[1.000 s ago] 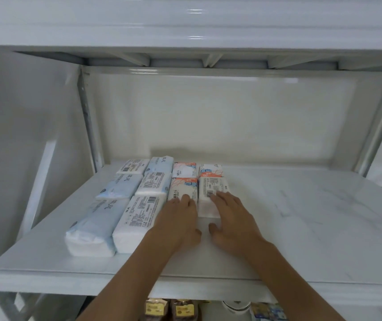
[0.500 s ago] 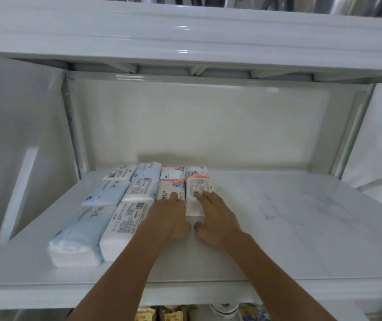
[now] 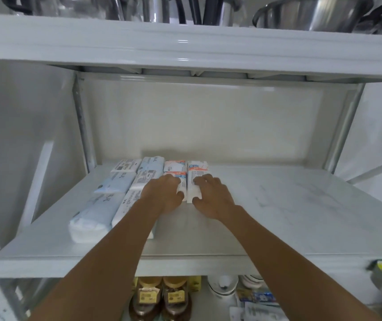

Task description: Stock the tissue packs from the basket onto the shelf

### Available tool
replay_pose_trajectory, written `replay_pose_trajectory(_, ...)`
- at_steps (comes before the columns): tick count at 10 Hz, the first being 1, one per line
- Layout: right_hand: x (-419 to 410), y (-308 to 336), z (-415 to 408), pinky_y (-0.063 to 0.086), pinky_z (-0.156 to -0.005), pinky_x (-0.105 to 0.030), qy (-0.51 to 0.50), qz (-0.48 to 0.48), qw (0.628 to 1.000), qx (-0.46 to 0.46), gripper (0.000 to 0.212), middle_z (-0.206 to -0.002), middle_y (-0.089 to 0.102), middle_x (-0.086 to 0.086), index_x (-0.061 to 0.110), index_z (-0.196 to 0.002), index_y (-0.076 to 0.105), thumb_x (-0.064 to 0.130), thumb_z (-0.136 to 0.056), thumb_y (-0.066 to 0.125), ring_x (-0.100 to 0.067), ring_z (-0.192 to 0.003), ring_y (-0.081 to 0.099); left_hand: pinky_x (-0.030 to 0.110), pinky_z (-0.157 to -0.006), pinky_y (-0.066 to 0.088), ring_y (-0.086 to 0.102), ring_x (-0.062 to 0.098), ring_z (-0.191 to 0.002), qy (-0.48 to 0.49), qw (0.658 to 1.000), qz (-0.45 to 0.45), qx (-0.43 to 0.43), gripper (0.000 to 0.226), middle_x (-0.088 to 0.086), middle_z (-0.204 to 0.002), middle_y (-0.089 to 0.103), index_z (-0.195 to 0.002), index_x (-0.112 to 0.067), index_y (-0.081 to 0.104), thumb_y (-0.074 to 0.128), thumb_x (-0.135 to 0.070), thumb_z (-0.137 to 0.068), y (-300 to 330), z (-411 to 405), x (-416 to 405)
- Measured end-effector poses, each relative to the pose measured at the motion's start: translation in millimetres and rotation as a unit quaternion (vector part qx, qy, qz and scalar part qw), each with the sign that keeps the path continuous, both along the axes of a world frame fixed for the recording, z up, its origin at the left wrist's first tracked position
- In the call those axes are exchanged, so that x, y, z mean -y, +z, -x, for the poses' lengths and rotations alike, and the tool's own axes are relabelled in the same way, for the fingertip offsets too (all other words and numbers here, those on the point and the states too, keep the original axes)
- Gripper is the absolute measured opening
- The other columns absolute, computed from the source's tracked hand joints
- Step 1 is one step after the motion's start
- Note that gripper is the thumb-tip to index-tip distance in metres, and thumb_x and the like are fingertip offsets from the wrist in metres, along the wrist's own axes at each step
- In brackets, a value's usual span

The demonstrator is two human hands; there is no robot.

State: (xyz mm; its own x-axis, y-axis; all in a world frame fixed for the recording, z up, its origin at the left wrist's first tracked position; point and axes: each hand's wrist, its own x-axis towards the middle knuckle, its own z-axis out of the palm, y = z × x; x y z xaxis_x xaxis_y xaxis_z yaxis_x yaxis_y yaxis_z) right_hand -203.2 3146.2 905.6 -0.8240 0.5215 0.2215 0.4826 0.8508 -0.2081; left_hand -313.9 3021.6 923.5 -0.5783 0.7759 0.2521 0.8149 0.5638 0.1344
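Note:
Several tissue packs lie in rows on the left half of the white marble-look shelf (image 3: 278, 205). Pale blue packs (image 3: 92, 216) and white barcode packs (image 3: 125, 205) fill the left rows. Two orange-and-white packs (image 3: 173, 166) sit at the back. My left hand (image 3: 162, 193) grips the near orange-and-white pack (image 3: 181, 188), fingers over its top and thumb at its front end. My right hand (image 3: 213, 195) grips the neighbouring pack (image 3: 194, 191) the same way. The basket is out of view.
Steel pots and bowls (image 3: 312, 12) stand on the shelf above. Below are brown jars (image 3: 159, 297), white bowls (image 3: 224, 283) and packets (image 3: 259, 297). The shelf's right half is bare marble. Metal uprights (image 3: 81, 126) frame the bay.
Both hands have pushed the two front orange-and-white packs back against the rear ones. The camera has tilted up, revealing pots on the upper shelf.

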Motion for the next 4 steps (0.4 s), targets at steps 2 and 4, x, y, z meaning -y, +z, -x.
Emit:
replay_pose_trajectory(2, 2, -3, 1, 0.043, -0.109, -0.046, 0.008, -0.034, 0.997, 0.069, 0.054, -0.151, 0.044, -0.006, 0.019, -0.147, 0.045, 0.028, -0.096, 0.059, -0.031, -0.137, 0.041, 0.046, -0.107, 0.044, 0.053, 0.028, -0.127, 0.01, 0.995, 0.099, -0.006, 0.051, 0.007, -0.142, 0.05, -0.141, -0.019, 0.05, 0.052, -0.046, -0.098, -4, 1, 8)
replay_pose_trajectory(4, 14, -12, 1, 0.037, -0.113, -0.044, -0.001, -0.067, 0.998, 0.013, 0.06, -0.155, 0.043, -0.005, 0.02, -0.151, 0.045, 0.034, -0.094, 0.06, -0.03, -0.139, 0.043, 0.042, -0.119, 0.033, 0.044, 0.023, -0.141, -0.043, 0.998, -0.048, -0.008, 0.053, 0.002, -0.153, 0.047, -0.146, -0.022, 0.051, 0.057, -0.043, -0.098, -18, 5, 23)
